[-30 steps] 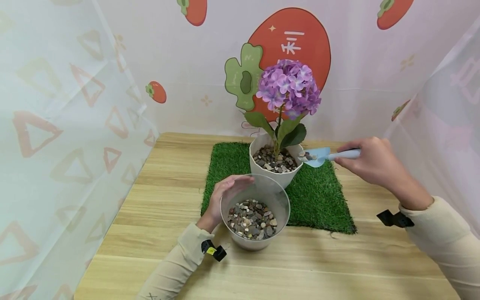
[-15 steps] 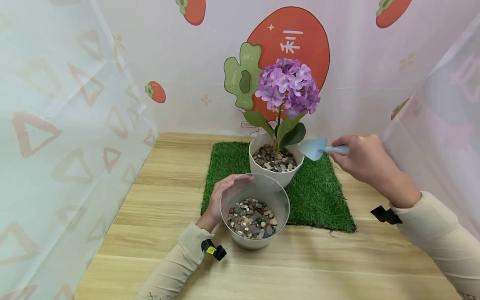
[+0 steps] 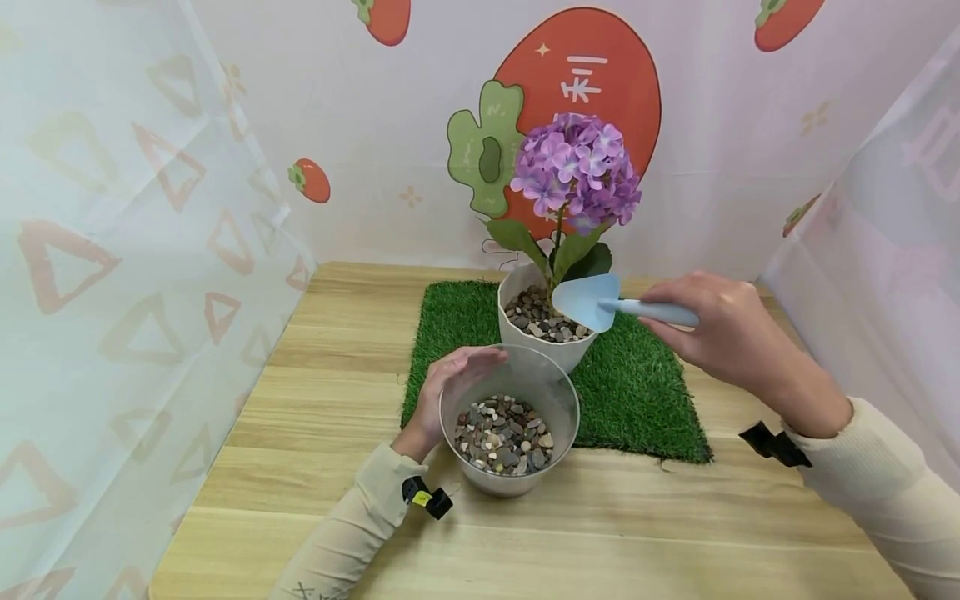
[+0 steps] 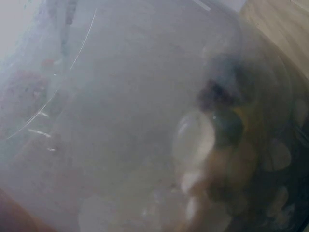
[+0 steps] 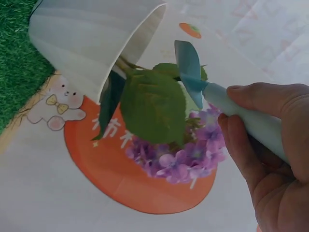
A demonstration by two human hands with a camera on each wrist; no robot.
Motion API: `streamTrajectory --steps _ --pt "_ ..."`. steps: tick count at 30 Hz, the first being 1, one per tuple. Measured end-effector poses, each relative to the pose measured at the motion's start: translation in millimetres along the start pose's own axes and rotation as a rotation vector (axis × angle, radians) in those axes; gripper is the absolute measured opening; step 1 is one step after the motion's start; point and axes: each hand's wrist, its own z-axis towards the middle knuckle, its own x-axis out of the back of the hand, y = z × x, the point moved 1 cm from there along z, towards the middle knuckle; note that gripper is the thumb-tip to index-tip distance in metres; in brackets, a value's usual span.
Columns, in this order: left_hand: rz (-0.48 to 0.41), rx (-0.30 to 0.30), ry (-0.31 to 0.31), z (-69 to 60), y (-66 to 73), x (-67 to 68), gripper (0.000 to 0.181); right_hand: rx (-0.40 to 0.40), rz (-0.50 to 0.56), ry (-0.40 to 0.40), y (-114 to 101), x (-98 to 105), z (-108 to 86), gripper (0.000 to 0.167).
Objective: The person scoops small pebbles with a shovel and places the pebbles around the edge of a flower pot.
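Note:
In the head view my right hand (image 3: 723, 333) grips the pale handle of a light blue hand trowel (image 3: 588, 300). Its blade is tilted over the right side of a white flowerpot (image 3: 543, 348), and no stones show on it. Pebbles (image 3: 532, 312) fill the pot around the stem of a purple hydrangea (image 3: 577, 171). In the right wrist view, thumb and fingers close round the trowel's handle (image 5: 248, 116). My left hand (image 3: 442, 392) holds the left wall of a clear plastic bucket (image 3: 510, 485), fingers curving along its far side. More pebbles (image 3: 504, 437) lie inside it.
A square of artificial grass (image 3: 637, 400) lies under the pot on the wooden table (image 3: 315, 400). Printed cloth hangs behind the table (image 3: 390, 125) and along both sides. The bucket stands just in front of the pot, partly over the grass mat's near edge.
My right hand has brought the trowel left over the pot and turned its blade. The stones seen on the blade a second ago are gone from it. The left hand and bucket stay put.

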Motion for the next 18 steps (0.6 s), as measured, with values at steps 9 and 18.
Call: streamTrajectory --steps 9,18 --pt "-0.005 -0.002 0.002 -1.0 -0.6 0.1 0.055 0.166 0.062 0.031 -28.3 0.9 9.7 0.052" --pt "-0.005 0.0 -0.012 -0.7 0.6 -0.5 0.057 0.266 0.159 -0.108 -57.0 -14.1 8.8 0.026"
